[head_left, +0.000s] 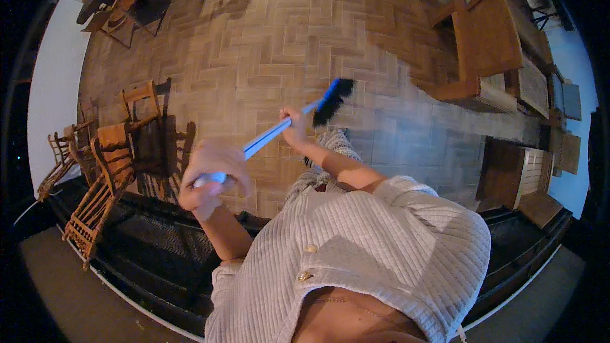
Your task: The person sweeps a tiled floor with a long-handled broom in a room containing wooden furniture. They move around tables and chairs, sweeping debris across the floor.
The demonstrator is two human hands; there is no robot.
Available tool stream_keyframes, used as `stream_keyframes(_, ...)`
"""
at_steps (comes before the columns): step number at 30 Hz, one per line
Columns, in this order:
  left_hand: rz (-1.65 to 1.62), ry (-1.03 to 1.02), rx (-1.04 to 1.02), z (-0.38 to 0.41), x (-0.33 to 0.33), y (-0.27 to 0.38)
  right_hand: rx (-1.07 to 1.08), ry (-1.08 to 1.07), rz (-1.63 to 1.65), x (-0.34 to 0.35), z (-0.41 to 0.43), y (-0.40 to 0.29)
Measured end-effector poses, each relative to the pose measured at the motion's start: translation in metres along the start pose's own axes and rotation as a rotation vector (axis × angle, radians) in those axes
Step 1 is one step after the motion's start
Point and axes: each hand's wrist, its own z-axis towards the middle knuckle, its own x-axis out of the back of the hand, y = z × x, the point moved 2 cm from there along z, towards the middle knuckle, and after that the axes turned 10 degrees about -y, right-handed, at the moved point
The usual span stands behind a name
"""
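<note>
A broom with a pale blue handle (267, 140) slants across the view in front of my body. Its blue head with black bristles (335, 101) is at the upper right end, over the floor. My left hand (213, 178), blurred, wraps around the handle's near end, and the rounded tip shows between thumb and fingers. Farther down the handle, closer to the head, my right hand (294, 126) grips it. Below the bristles, part of my patterned trouser leg (339, 143) is visible. Whether the bristles touch the floor, I cannot tell.
Herringbone-patterned floor (286, 47) stretches ahead. Wooden chairs (112, 152) stand at left, with another chair (119, 14) by a table farther off. To the right are a large wooden bench-like piece (491, 43) and a wooden cabinet (512, 176). Dark steps or ledges (152, 243) lie behind me.
</note>
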Motion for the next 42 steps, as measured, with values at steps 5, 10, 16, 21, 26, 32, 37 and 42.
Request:
stream_keyframes(5, 0.291, -0.246, 0.127, 0.042, -0.049, -0.025, 0.21, 0.234, -0.169, 0.012, 0.062, 0.026)
stream_keyframes(10, 0.333, 0.012, -0.242, 0.033, -0.063, 0.013, 0.285, 0.174, -0.111, 0.031, 0.054, -0.026)
stream_keyframes(16, -0.071, 0.03, -0.289, 0.019, -0.036, 0.023, 0.218, 0.167, -0.28, 0.071, -0.037, -0.057)
stream_keyframes(21, -0.172, 0.444, 0.139, 0.067, -0.065, -0.056, -0.163, 0.324, -0.321, 0.125, -0.076, 0.071)
stream_keyframes(26, -0.161, 0.194, 0.162, 0.097, -0.01, -0.067, 0.09, 0.538, -0.316, 0.117, -0.002, 0.073)
stream_keyframes(32, 0.242, 0.102, 0.061, 0.186, 0.001, -0.071, 0.161, 0.497, -0.036, 0.134, 0.157, 0.071)
stream_keyframes(37, 0.274, 0.323, -0.222, 0.2, 0.026, -0.031, 0.337, 0.337, -0.091, 0.154, 0.215, -0.014)
stream_keyframes(42, -0.085, -0.045, -0.591, 0.199, 0.06, 0.025, 0.314, 0.304, -0.349, 0.181, 0.162, -0.071)
